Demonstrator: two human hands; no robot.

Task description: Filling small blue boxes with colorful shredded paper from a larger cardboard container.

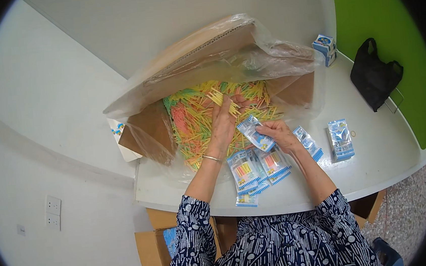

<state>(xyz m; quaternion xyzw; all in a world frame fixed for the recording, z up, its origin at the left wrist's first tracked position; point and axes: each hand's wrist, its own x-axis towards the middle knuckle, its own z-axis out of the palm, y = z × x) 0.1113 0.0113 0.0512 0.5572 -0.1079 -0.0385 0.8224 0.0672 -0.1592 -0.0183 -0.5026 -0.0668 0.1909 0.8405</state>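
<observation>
A large cardboard box, lined with clear plastic, holds a heap of thin yellow, pink and green sticks. Over the heap, my left hand is closed around a small bunch of yellow sticks, which poke out past the fingers. My right hand pinches a small blue-and-white packet by its right side, close to the box's near edge. Below both hands, several clear-windowed packets with coloured sticks inside lie overlapping on the white table. Another packet is partly behind my right wrist.
To the right stands a stack of flat packets, with a rubber band beside it. Farther back are a small blue-and-white carton and a black bag. Under the table's front edge sits an open cardboard box.
</observation>
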